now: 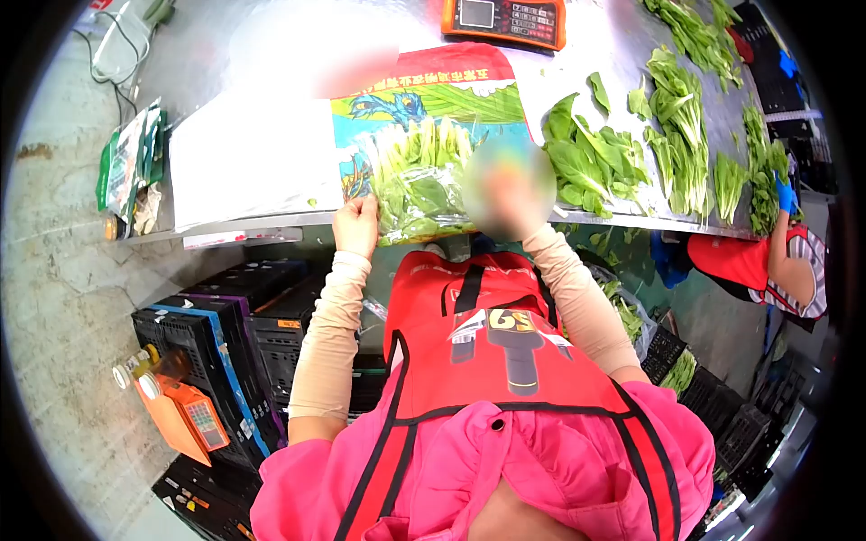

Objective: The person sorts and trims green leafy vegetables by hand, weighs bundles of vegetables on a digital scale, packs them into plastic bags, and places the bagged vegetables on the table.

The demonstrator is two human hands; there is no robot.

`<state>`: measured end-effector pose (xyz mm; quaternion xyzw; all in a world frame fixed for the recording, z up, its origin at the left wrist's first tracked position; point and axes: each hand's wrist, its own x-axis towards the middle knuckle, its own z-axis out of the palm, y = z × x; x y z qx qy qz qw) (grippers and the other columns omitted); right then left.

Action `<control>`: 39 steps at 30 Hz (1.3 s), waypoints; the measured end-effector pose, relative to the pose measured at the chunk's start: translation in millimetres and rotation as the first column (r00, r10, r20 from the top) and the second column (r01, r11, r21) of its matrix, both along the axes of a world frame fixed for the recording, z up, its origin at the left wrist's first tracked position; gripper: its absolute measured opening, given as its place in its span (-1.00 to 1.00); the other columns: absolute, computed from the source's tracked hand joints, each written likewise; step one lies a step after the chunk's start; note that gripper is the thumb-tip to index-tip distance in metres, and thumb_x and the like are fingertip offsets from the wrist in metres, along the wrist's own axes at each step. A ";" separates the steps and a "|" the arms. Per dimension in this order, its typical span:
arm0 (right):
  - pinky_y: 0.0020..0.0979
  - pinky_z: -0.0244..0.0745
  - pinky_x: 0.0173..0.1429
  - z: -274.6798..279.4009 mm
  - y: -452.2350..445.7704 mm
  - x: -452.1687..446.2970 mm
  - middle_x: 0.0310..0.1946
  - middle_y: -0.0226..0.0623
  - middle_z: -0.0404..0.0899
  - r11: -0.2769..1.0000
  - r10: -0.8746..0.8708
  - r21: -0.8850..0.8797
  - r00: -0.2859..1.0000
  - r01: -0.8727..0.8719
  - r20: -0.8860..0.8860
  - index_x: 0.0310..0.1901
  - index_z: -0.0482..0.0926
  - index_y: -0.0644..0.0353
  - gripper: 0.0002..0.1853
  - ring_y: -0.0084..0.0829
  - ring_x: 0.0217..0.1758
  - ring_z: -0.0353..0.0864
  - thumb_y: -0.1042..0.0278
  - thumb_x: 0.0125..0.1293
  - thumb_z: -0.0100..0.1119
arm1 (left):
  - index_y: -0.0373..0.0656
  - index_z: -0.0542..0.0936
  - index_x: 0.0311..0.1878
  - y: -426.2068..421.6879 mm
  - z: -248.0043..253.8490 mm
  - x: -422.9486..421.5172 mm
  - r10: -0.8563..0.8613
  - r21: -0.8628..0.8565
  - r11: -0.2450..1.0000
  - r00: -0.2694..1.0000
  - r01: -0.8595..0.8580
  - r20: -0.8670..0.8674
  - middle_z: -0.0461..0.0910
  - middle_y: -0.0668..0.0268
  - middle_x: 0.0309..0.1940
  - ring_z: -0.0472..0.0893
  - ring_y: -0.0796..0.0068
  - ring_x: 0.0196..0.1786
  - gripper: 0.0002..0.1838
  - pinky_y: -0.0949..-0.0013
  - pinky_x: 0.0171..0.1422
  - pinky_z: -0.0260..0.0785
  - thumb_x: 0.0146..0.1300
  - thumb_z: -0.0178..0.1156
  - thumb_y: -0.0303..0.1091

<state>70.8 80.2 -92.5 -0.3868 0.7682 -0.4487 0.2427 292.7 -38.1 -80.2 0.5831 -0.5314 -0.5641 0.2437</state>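
A clear plastic bag of leafy greens (421,185) lies at the table's front edge, stems pointing away from me. My left hand (358,225) is closed in a pinch at the bag's near left corner. At the bag's right side is my right hand (510,197); a blur covers its fingers, so its grip is hidden. Under the bag is a colourful printed sack (487,86) with a red band and a blue bird. Loose leafy greens (591,162) lie just right of my right hand.
An orange scale (505,20) stands at the back. More greens (681,135) lie along the right of the metal table, where a co-worker's blue-gloved hand (785,194) touches some. Green packages (135,162) sit at the left edge. Black crates (194,352) are stacked below, left.
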 end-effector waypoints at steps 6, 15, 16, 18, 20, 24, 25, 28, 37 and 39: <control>-0.24 0.44 -0.24 13.5 -5.8 -6.5 -0.48 -0.01 0.54 0.980 0.198 0.082 0.939 -0.182 -0.281 -0.22 0.52 0.30 -0.67 -0.12 -0.37 0.58 0.18 0.14 0.13 | -0.32 0.55 -0.36 -11.5 15.7 -4.7 -0.179 -0.245 0.894 0.800 0.375 0.573 0.59 -0.03 -0.44 0.59 0.01 -0.24 -0.69 0.18 -0.11 0.40 0.16 0.11 -0.20; -0.66 0.16 -0.75 58.7 -35.1 -22.8 -0.61 -0.48 0.46 0.762 0.615 -0.446 0.740 -0.470 0.271 -0.24 0.47 0.16 -0.83 -0.70 -0.74 0.37 0.26 0.28 0.02 | -0.33 0.56 -0.11 -42.8 8.2 -11.0 -0.400 0.396 0.854 0.913 0.337 0.085 0.61 0.16 -0.44 0.62 0.42 -0.27 -0.72 0.37 -0.27 0.49 0.27 0.05 -0.32; -0.65 0.14 -0.76 85.2 -43.2 -27.2 -0.63 -0.47 0.44 0.904 0.426 -0.282 0.626 -0.320 0.653 -0.26 0.46 0.16 -0.84 -0.69 -0.78 0.32 0.25 0.28 0.03 | -0.33 0.53 -0.05 -34.8 21.6 -17.6 -0.299 0.421 0.846 0.945 0.328 -0.134 0.60 0.18 -0.36 0.61 0.43 -0.25 -0.72 0.38 -0.22 0.50 0.24 0.08 -0.36; -0.64 0.11 -0.77 104.1 -54.4 -37.4 -0.64 -0.47 0.43 0.906 0.417 -0.288 0.544 -0.309 0.728 -0.29 0.44 0.14 -0.85 -0.68 -0.81 0.27 0.26 0.27 0.04 | -0.30 0.43 0.09 -26.1 33.3 -36.2 -0.186 0.380 0.838 0.859 0.392 -0.477 0.57 0.24 -0.18 0.60 0.45 -0.20 -0.63 0.41 -0.13 0.50 0.21 0.13 -0.42; -0.63 0.10 -0.77 130.8 -67.4 -45.9 -0.65 -0.47 0.42 0.903 0.414 -0.290 0.458 -0.317 0.786 -0.30 0.43 0.13 -0.86 -0.67 -0.81 0.25 0.26 0.27 0.05 | -0.26 0.32 0.22 -20.5 41.7 -70.0 -0.312 0.114 0.869 0.714 0.481 -0.627 0.51 0.30 -0.04 0.57 0.48 -0.16 -0.51 0.44 -0.07 0.48 0.21 0.13 -0.44; -0.65 0.19 -0.61 179.6 -85.1 -50.3 -0.61 -0.49 0.43 0.837 0.477 -0.271 0.394 -0.475 0.786 -0.28 0.44 0.17 -0.86 -0.70 -0.66 0.32 0.28 0.29 0.03 | -0.24 0.33 0.18 -12.9 39.3 -101.6 -0.184 0.031 0.823 0.318 0.568 -0.930 0.50 0.21 -0.07 0.55 0.37 -0.14 -0.59 0.39 -0.03 0.46 0.27 0.03 -0.37; -0.65 0.23 -0.48 187.5 -85.2 -48.5 -0.56 -0.53 0.43 0.809 0.495 -0.218 0.433 -0.546 0.753 -0.28 0.45 0.19 -0.86 -0.73 -0.55 0.33 0.30 0.30 0.01 | -0.24 0.35 0.15 -9.6 19.7 -101.7 -0.070 0.063 0.794 0.194 0.604 -0.978 0.50 0.17 -0.10 0.55 0.33 -0.14 -0.63 0.37 -0.03 0.45 0.29 0.00 -0.35; -0.60 0.28 -0.51 148.0 -95.0 -65.6 -0.62 -0.46 0.44 0.790 0.607 -0.206 0.690 -0.578 0.394 -0.26 0.46 0.23 -0.86 -0.67 -0.59 0.40 0.35 0.24 0.06 | -0.30 0.34 0.14 6.0 -53.9 -85.3 0.180 0.280 0.959 0.832 -0.031 -0.525 0.45 0.02 -0.01 0.54 0.19 -0.07 -0.63 0.25 -0.03 0.48 0.29 -0.02 -0.38; -0.22 0.34 0.07 42.8 -128.6 -116.6 -0.14 -0.04 0.49 0.910 0.338 -0.114 0.872 -0.399 -0.353 -0.06 0.47 0.27 -0.63 -0.07 -0.04 0.44 0.20 0.17 0.13 | -0.17 0.34 0.18 8.9 7.0 -57.8 0.539 0.662 0.750 0.562 0.020 -0.627 0.40 0.20 0.14 0.30 0.22 0.25 -0.56 0.10 0.34 0.09 0.26 0.08 -0.27; -0.23 0.32 0.11 59.1 -131.8 -107.3 -0.11 -0.04 0.48 0.899 0.435 0.018 0.889 -0.438 -0.144 -0.02 0.46 0.25 -0.58 -0.07 -0.01 0.43 0.15 0.17 0.13 | -0.11 0.34 0.19 1.9 3.3 -79.9 0.495 0.584 0.812 0.543 -0.011 -0.678 0.40 0.26 0.15 0.34 0.27 0.21 -0.53 0.11 0.32 0.13 0.24 0.13 -0.23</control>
